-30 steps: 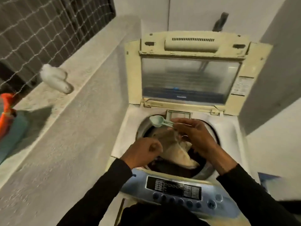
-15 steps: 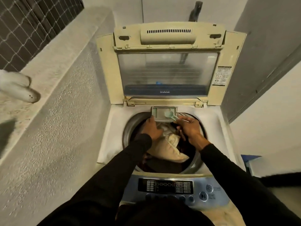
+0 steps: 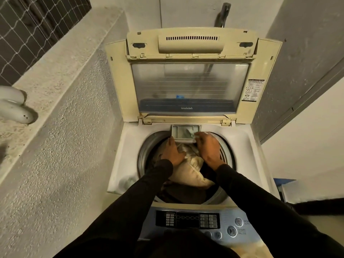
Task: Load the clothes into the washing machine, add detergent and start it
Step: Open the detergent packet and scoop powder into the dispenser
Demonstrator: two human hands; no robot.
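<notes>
A top-loading washing machine (image 3: 126, 146) stands with its yellowed lid (image 3: 188, 75) raised. Cream and dark clothes (image 3: 188, 172) fill the drum. At the drum's far rim the detergent drawer (image 3: 181, 132) is pulled out. My left hand (image 3: 172, 151) holds the drawer's front left corner from below. My right hand (image 3: 206, 146) grips a pale green scoop (image 3: 190, 134) tipped into the drawer; most of the scoop is hidden by my fingers. The blue control panel (image 3: 188, 220) lies near me, with a start/pause button (image 3: 231, 230).
A rough concrete ledge (image 3: 61, 75) runs along the left with a white object (image 3: 13, 103) lying on it and a netted window (image 3: 28, 25) above. A tap (image 3: 222, 13) sticks out of the wall behind the lid. Grey wall stands to the right.
My right hand has carried the scoop from above the drum to the drawer and tipped it in. My left hand has moved forward to the drawer's corner. The view has shifted left.
</notes>
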